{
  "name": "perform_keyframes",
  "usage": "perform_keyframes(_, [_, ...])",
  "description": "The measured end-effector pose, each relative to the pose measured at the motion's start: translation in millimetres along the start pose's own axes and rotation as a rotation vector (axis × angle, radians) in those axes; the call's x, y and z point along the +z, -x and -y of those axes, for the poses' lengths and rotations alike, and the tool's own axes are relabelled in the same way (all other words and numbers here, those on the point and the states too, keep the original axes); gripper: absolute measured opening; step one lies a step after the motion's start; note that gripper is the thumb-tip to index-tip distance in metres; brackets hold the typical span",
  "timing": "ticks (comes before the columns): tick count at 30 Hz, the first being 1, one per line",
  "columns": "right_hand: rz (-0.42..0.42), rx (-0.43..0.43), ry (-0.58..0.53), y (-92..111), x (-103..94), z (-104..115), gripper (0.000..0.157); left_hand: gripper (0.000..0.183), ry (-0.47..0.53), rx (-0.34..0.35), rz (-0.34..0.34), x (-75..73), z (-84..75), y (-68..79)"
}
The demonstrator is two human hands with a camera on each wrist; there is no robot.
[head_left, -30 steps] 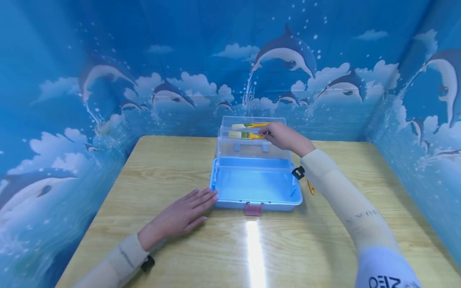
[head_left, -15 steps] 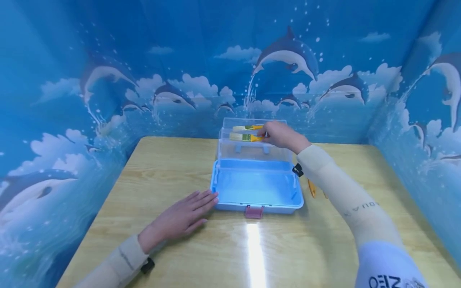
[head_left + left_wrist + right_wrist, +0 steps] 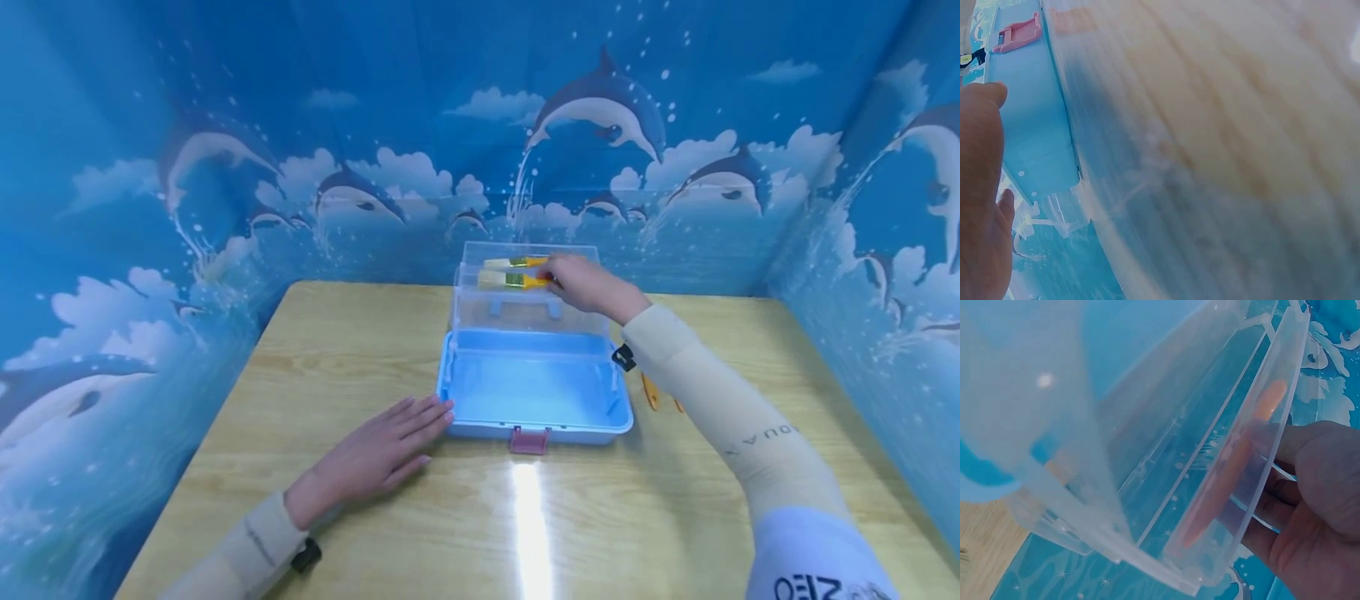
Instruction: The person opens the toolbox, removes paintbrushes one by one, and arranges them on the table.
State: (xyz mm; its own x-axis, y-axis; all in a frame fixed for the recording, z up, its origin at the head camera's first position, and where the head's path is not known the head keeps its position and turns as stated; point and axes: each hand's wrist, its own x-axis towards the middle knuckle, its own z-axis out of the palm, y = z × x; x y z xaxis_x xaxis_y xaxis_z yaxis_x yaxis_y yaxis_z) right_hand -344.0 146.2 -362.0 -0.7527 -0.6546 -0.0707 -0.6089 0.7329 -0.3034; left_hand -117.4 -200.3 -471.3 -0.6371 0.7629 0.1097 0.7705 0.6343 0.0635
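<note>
A light-blue storage box (image 3: 525, 429) with a clear fold-out upper section (image 3: 480, 312) stands open on the table. Two flat paintbrushes lie across its top tray: the rear paintbrush (image 3: 517, 262) and the front paintbrush (image 3: 513, 281), both with pale bristles and yellow-orange handles. My right hand (image 3: 588, 283) pinches the front one by its handle. In the right wrist view an orange handle (image 3: 1269, 400) shows through the clear tray wall beside the fingers; part of it is hidden. My left hand (image 3: 375, 450) lies with straight fingers, fingertips at the box's front left corner.
A pink latch (image 3: 528, 440) hangs at the box's front. Orange handles (image 3: 650, 392) lie on the table right of the box, partly behind the right forearm. A blue dolphin-print curtain (image 3: 420, 100) surrounds the wooden table (image 3: 337, 333).
The front paintbrush has sunk slightly into the top tray, its bristles now showing paler through clear plastic. My right hand has moved only a little; the left stays at the corner.
</note>
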Motion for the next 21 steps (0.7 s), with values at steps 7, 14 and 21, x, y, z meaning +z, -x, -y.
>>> perform_keyframes(7, [-0.019,-0.013,-0.018,2.5,0.1,-0.6,0.034,0.064,0.011,-0.005,0.015,-0.9,1.7,-0.4])
perform_keyframes(14, [-0.015,-0.036,-0.017,2.9,-0.3,-0.4,0.037,0.065,0.004,0.007,-0.009,-0.4,1.9,-0.5])
perform_keyframes(21, [-0.019,-0.044,0.014,3.8,1.2,0.4,0.037,0.065,0.010,0.004,-0.006,-0.4,1.4,0.1])
